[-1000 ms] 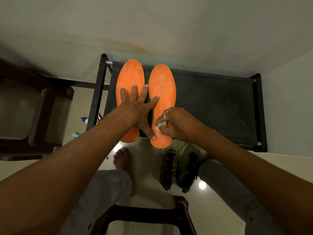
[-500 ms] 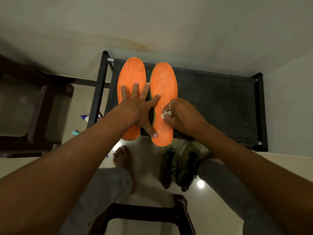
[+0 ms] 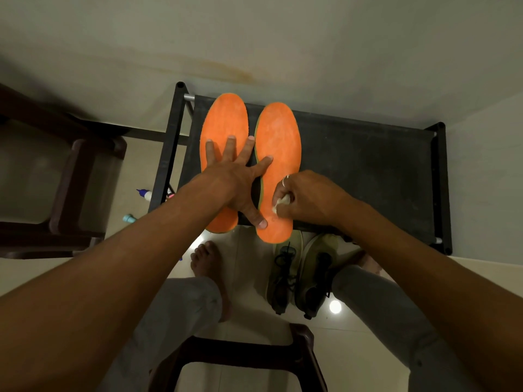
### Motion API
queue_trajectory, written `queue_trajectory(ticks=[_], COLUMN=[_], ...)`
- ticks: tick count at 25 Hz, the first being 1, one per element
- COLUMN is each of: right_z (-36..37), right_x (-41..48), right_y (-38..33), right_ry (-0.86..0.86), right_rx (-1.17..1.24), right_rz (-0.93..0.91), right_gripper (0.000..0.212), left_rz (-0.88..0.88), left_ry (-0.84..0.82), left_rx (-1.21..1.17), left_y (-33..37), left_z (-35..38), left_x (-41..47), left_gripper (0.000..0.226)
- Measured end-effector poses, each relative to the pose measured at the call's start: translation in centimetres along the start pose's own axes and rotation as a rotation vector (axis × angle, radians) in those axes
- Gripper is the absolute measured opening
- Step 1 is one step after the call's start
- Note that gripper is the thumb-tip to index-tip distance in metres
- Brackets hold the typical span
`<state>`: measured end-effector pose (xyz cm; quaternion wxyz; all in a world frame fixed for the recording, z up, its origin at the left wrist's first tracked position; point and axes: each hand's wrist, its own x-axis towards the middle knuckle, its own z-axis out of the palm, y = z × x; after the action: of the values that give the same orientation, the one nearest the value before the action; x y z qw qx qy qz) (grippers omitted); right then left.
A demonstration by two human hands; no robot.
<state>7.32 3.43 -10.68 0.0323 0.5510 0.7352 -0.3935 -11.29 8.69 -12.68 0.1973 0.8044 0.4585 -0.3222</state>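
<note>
Two orange insoles lie side by side on the black shelf top [image 3: 368,171], heels hanging over its front edge. My left hand [image 3: 237,176] lies flat with fingers spread, pressing across both: fingers on the left insole [image 3: 223,120], index finger and thumb on the right insole [image 3: 278,137]. My right hand [image 3: 308,196] pinches a small white wad [image 3: 280,205] against the right insole's lower half.
A pair of pale green laced shoes [image 3: 300,275] stands on the tiled floor under the shelf's front edge, between my bare feet. Dark wooden furniture [image 3: 70,188] stands at the left, a dark stool [image 3: 243,355] below me. Small bottles [image 3: 145,193] lie on the floor left of the shelf.
My right hand with the white wad slid up the right insole, then came back down toward the heel. My left hand stays pressed on both insoles.
</note>
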Motion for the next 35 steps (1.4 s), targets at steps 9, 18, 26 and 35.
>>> queue_trajectory(ticks=[9, 18, 26, 35], right_z=[0.1, 1.7, 1.6, 0.9], right_x=[0.0, 0.6, 1.0, 1.2], right_y=[0.3, 0.0, -0.2, -0.7], right_ry=[0.173, 0.315, 0.326, 0.273], right_rx=[-0.026, -0.048, -0.009, -0.175], right_rz=[0.037, 0.007, -0.002, 0.050], right_gripper=[0.011, 0.015, 0.010, 0.017], left_rz=[0.004, 0.002, -0.002, -0.001], left_ry=[0.007, -0.001, 0.000, 0.015], left_rx=[-0.003, -0.012, -0.009, -0.009], left_y=[-0.1, -0.1, -0.1, -0.1], left_z=[0.0, 0.1, 0.2, 0.2], left_x=[0.1, 0.2, 0.3, 0.2], left_gripper=[0.148, 0.147, 0.149, 0.149])
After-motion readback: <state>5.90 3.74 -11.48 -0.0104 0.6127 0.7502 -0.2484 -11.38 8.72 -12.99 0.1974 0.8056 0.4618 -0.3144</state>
